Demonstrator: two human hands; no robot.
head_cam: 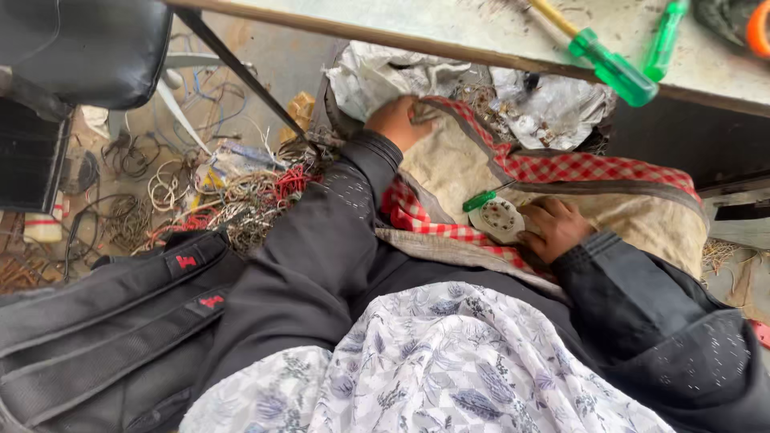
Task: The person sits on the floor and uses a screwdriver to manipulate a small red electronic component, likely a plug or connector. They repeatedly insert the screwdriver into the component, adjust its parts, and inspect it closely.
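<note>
My left hand (pixel 397 120) reaches forward and grips the edge of a beige cloth with a red checked border (pixel 457 164) spread over my lap. My right hand (pixel 557 228) rests on the cloth and holds a round white plastic part (pixel 497 218) together with a small green-handled screwdriver (pixel 481 199). Just beyond the left hand is a bin lined with crumpled silvery plastic (pixel 377 72) holding wire scraps. Both arms wear dark sleeves, and a floral white scarf (pixel 449 361) hangs below them.
A workbench edge (pixel 449 44) runs across the top, carrying two green-handled screwdrivers (pixel 613 68) (pixel 666 36). Tangled wires (pixel 233 196) litter the floor at left. A black backpack (pixel 104 321) lies lower left and a black chair seat (pixel 88 48) stands upper left.
</note>
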